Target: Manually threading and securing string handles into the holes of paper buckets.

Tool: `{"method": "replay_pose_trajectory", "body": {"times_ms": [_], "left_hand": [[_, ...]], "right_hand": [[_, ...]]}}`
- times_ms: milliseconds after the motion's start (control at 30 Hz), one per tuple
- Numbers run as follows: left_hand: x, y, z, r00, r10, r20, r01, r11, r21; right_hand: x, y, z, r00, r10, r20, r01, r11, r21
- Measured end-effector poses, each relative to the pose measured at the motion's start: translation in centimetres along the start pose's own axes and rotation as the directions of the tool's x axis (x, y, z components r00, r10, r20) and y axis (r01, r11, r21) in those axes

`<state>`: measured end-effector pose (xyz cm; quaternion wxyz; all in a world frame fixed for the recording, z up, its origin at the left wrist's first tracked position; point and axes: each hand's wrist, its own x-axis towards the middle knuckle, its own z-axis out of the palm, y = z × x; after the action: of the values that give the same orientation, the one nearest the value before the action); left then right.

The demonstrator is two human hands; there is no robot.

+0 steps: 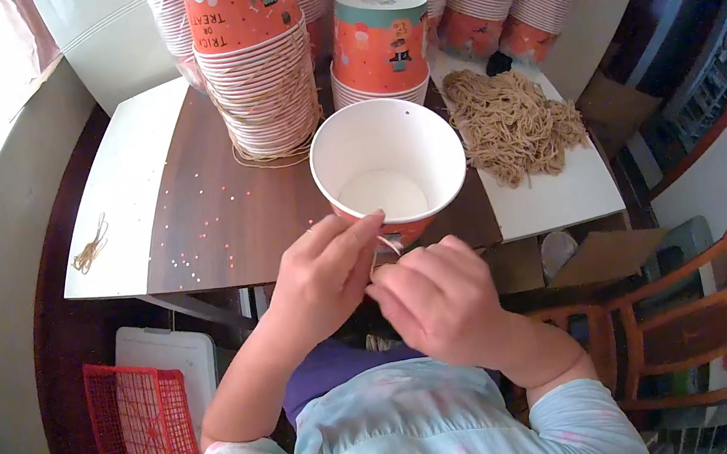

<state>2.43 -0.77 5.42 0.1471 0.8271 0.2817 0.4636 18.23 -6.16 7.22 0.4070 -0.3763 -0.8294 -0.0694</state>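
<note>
A paper bucket (385, 151), white inside and orange outside, stands upright at the table's front edge with its mouth facing up. A small hole shows near its far rim. My left hand (323, 272) is closed at the near rim, its fingertips pinching a thin tan string (389, 244). My right hand (442, 295), just right of it and lower, is curled with thumb and fingers together on the same string. A short loop of the string shows between both hands; its ends are hidden by my fingers.
Behind the bucket are a tall stack of string-draped buckets (264, 90) and a shorter upside-down stack (380, 37). A pile of tan strings (514, 120) lies right; a small string bundle (91, 246) lies left. Tiny paper dots (195, 255) litter the tabletop. A red basket (144, 437) and wooden chair (688, 327) flank me.
</note>
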Motion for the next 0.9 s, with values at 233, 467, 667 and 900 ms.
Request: {"method": "replay_pose_trajectory", "body": {"times_ms": [233,467,667,900], "left_hand": [[-0.6,-1.2,-0.2,0.950,0.261,0.173,-0.289,0.942,0.170],[-1.4,-1.5,0.1,0.951,0.270,0.153,-0.302,0.919,0.253],[-1.5,-1.4,0.1,0.969,0.237,0.075,-0.248,0.943,0.220],[-2.1,-1.2,0.6,0.984,0.178,-0.031,-0.169,0.967,0.191]], "right_hand": [[-0.8,-0.5,0.5,0.998,-0.003,0.058,0.001,0.999,0.039],[-1.3,0.5,-0.8,0.992,0.055,0.117,-0.089,0.944,0.318],[-1.5,2.4,-1.8,0.958,0.286,-0.023,-0.274,0.935,0.223],[-1.4,2.7,1.8,0.988,0.148,-0.047,-0.146,0.988,0.044]]}}
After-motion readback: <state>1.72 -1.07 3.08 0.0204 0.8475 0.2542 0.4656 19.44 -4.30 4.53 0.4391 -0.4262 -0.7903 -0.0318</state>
